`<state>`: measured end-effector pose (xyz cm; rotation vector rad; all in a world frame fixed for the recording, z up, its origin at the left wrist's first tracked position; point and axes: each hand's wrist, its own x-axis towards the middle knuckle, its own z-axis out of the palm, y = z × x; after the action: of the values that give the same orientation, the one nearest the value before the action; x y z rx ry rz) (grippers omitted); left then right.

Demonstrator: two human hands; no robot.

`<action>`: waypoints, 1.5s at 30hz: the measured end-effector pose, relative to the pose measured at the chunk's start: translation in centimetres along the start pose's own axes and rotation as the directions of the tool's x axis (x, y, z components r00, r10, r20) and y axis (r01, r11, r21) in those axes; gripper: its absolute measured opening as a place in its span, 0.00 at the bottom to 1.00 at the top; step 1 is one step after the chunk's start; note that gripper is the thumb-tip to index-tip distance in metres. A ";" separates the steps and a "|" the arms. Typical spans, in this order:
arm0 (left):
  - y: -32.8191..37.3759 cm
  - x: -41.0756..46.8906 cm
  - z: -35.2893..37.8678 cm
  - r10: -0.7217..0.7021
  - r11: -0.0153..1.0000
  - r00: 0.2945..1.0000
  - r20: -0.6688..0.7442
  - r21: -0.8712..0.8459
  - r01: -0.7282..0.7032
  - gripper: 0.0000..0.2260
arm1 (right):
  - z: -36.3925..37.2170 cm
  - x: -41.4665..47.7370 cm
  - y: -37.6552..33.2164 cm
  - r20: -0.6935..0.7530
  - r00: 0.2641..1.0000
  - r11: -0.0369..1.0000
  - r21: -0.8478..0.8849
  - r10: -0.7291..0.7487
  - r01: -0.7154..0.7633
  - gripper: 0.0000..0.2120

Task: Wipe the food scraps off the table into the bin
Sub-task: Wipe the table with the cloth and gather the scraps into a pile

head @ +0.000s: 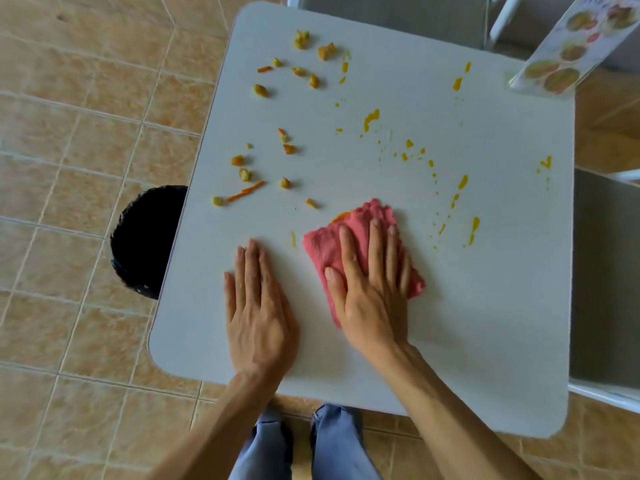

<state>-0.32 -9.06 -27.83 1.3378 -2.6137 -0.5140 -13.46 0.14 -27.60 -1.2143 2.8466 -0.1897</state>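
Pressed flat, the right hand [372, 285] lay palm down with fingers spread on a pink cloth [349, 244], pinning it to the white table [450, 306]. An orange bit showed at the cloth's far edge, partly hidden beneath it. Beside the cloth, toward the bin side, the left hand [258, 306] rested open and flat on the bare tabletop, fingers together, holding nothing.

Beyond the cloth, on the far part of the table nearer the bin, lay the food scraps [249, 174]: small yellow and orange chunks and a few thin orange strips, in loose clusters. Yellow sauce smears [372, 117] and droplets ran across the table on the cloth's other side, away from the bin. The black bin [145, 244] stood on the tiled floor [69, 133], partly tucked under the table's edge, level with the cloth. A printed menu card [568, 46] stood at the far corner, well apart from the cloth.
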 end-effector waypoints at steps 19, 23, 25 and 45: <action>0.3 0.1 -0.4 -0.009 0.999 0.999 0.037 0.048 0.007 0.25 | 0.5 4.7 -3.1 -0.061 0.997 0.990 0.134 0.044 -0.035 0.23; 0.3 -0.1 -0.5 0.002 0.999 0.999 0.044 0.046 -0.004 0.25 | 0.4 1.3 -3.3 0.013 0.946 0.940 0.121 -0.324 0.320 0.24; 0.1 0.0 -0.6 0.006 0.999 0.999 0.050 0.033 -0.008 0.25 | -0.4 0.8 1.1 0.033 0.921 0.921 0.062 -0.388 0.386 0.25; 15.9 6.1 5.0 0.193 0.974 0.977 0.091 -0.141 -0.179 0.27 | -3.2 -3.8 14.0 0.099 0.994 0.998 0.007 0.056 -0.057 0.27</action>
<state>-17.34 -4.26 -26.69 1.0401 -2.6973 -0.7302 -21.07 12.81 -26.22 -1.1075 2.7874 -0.1373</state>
